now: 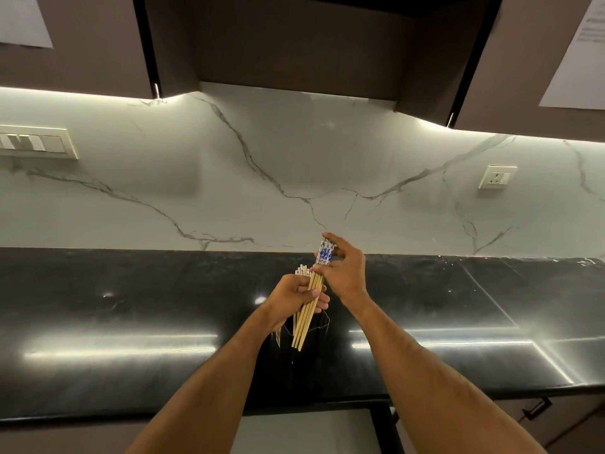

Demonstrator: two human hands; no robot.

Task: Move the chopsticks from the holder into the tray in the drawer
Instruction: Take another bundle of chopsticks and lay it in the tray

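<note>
wooden chopsticks (309, 309) gripped by both hands.

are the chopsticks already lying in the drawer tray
No, both the left hand and right hand grip the chopsticks above the counter.

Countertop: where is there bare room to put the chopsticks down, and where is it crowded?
The countertop lies bare on the left, from the backsplash to the front edge, and likewise on the right, below the socket. The middle is crowded: the left hand and right hand grip the chopsticks above the dark holder.
</note>
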